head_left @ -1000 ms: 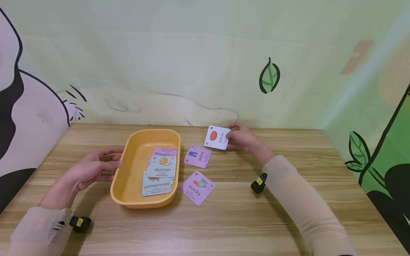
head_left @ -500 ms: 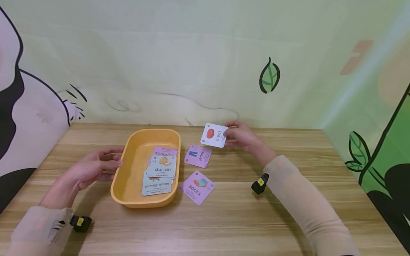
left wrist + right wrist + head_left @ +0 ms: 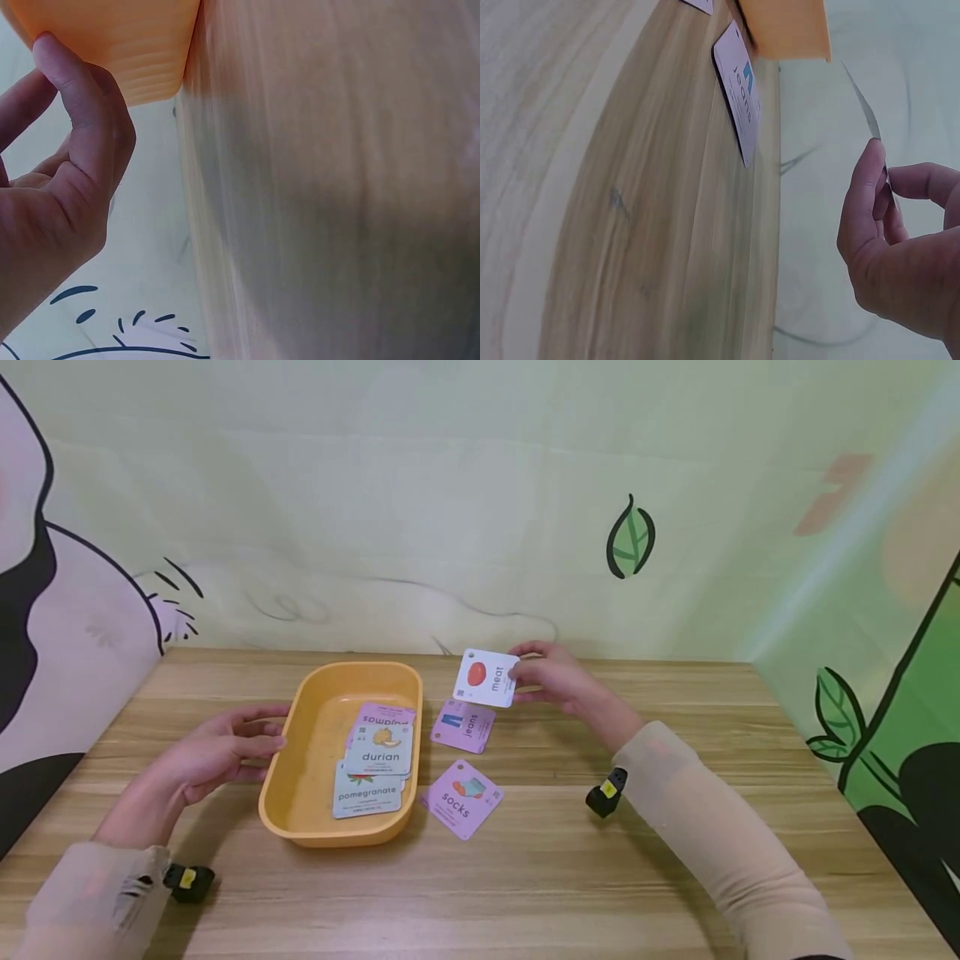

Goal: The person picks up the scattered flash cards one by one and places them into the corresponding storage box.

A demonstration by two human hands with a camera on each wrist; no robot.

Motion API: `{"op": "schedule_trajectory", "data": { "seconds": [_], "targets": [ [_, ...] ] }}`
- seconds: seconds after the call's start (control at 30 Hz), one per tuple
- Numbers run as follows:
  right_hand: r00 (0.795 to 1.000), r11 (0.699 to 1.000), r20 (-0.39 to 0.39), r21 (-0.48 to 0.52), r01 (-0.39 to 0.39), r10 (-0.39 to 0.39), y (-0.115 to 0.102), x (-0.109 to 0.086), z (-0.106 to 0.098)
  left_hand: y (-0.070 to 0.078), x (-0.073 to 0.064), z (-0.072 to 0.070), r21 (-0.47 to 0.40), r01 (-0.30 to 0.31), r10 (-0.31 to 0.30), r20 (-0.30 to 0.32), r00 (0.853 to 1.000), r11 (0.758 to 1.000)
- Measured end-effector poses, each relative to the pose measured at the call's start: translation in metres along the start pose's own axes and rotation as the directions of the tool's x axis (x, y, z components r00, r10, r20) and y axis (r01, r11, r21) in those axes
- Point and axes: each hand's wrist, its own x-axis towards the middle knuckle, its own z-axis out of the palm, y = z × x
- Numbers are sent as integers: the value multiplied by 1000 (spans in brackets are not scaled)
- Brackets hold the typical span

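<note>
Meat card point(image 3: 483, 677) in my right hand's point(image 3: 553, 680) pinch, held aloft beside the yellow tray point(image 3: 311, 777)

My left hand point(image 3: 213, 755), loosely open, touches the tray's side; I judge this the carrying step, and the next move seems to call for clearing that wall

A broad bench point(image 3: 540, 885) with a light-brown wood-grain surface, its streaks running from side to side in the head view, carries a deep yellow-orange rectangular tray point(image 3: 318, 841) with rounded corners and a smooth rim. Along the tray's right side, a purple square card with rounded corners and printed "jeans" point(image 3: 472, 739) lies slightly turned toward the far edge, while nearer the person a purple square card printed "socks" point(image 3: 463, 802) lies cornerwise, close beside the tray.
</note>
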Motion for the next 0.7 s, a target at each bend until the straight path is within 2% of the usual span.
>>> {"op": "schedule_trajectory", "data": {
  "seconds": [0.27, 0.7],
  "targets": [
    [999, 999, 41, -45, 10, -8, -3, -1, 18, 0, 0, 0, 3, 3, -3, -4, 1000, 1000],
    [982, 996, 190, -90, 30, -12, -8, -6, 64, 2, -1, 1, 4, 11, -11, -5, 1000, 1000]
  ]
}}
